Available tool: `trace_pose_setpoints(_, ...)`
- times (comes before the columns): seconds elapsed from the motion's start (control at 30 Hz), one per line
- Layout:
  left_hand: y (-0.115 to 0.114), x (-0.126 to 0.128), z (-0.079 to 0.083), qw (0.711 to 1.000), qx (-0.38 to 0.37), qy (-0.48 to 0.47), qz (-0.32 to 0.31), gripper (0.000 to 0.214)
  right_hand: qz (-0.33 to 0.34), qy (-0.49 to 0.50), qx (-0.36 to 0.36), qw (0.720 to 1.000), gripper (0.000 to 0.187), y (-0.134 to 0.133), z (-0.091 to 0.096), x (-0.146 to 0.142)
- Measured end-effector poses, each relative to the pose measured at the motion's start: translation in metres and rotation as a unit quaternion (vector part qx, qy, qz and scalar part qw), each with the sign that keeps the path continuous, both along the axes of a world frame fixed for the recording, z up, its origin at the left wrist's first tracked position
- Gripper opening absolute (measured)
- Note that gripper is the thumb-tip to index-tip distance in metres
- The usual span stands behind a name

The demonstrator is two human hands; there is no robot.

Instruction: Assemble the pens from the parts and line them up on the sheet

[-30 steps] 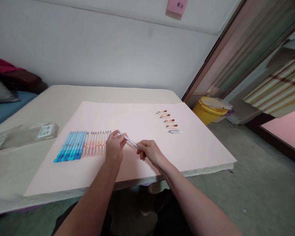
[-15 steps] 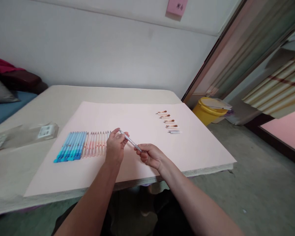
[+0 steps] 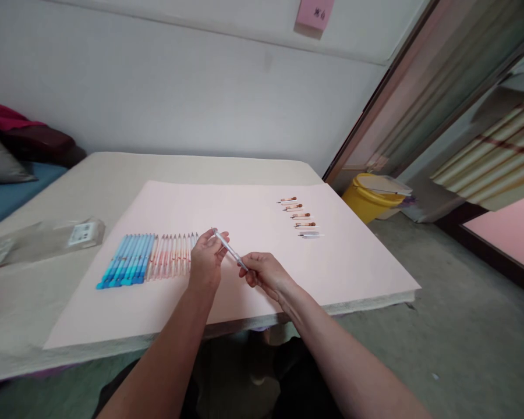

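Both my hands hold one clear pen (image 3: 228,250) a little above a pink sheet (image 3: 253,215). My left hand (image 3: 206,261) pinches its far end with fingers closed. My right hand (image 3: 265,272) grips its near end, also closed. Just left of my left hand lies a row of several clear pink pens (image 3: 172,255), and beside them a row of several blue pens (image 3: 128,259). Further right on the sheet sit several small pen parts (image 3: 300,216) in a column.
The pink sheet covers a beige table (image 3: 113,169). A clear plastic bag (image 3: 39,235) with a label lies at the table's left. A yellow bucket (image 3: 367,195) stands on the floor beyond the right edge. Cushions (image 3: 21,139) sit at far left.
My right hand has shifted slightly along the pen and turned; the pen stays between both hands at about the same place and tilt.
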State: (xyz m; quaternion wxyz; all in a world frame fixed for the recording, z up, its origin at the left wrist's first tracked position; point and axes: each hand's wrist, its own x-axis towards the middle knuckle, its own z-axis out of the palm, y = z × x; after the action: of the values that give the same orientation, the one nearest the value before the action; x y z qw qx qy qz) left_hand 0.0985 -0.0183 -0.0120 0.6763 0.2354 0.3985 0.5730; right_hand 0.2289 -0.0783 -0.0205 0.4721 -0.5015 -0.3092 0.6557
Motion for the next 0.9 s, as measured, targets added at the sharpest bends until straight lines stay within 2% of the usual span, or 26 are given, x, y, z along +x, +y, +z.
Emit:
trace_pose_setpoints(0.1,-0.001,-0.001,0.0,1.0,0.004,0.002,-0.005,0.029,-0.023,-0.127,0.056,0.99,0.019,0.002,-0.005,-0.001)
trace_pose_setpoints(0.23,0.0,-0.002,0.0,1.0,0.004,0.012,0.012,0.032,-0.035,-0.285,0.124,0.95,0.021,0.0,-0.009,-0.001)
trace_pose_setpoints(0.33,0.003,-0.004,0.0,0.999,-0.013,0.004,0.034,0.024,-0.04,-0.359,0.154,0.92,0.022,-0.003,-0.005,-0.001)
trace_pose_setpoints(0.4,0.005,-0.006,0.0,0.998,-0.028,-0.004,0.053,0.017,-0.041,-0.376,0.158,0.912,0.022,-0.005,-0.003,-0.003)
trace_pose_setpoints(0.5,0.009,-0.009,0.0,0.997,-0.039,-0.022,0.064,0.006,-0.028,-0.331,0.134,0.934,0.022,-0.004,-0.002,-0.004)
trace_pose_setpoints(0.6,0.011,-0.012,0.0,0.997,-0.045,-0.045,0.039,0.006,-0.008,-0.223,0.086,0.971,0.021,-0.003,-0.002,-0.004)
trace_pose_setpoints(0.67,0.012,-0.013,0.002,0.997,-0.049,-0.058,0.017,0.008,-0.004,-0.156,0.06,0.986,0.02,-0.003,-0.001,-0.003)
trace_pose_setpoints(0.8,0.011,-0.014,0.005,0.995,-0.055,-0.087,-0.004,0.009,0.02,-0.053,0.026,0.998,0.019,-0.003,0.004,-0.001)
trace_pose_setpoints(0.9,0.01,-0.013,0.006,0.993,-0.057,-0.098,-0.01,0.009,0.013,-0.046,0.026,0.999,0.021,-0.003,0.007,-0.001)
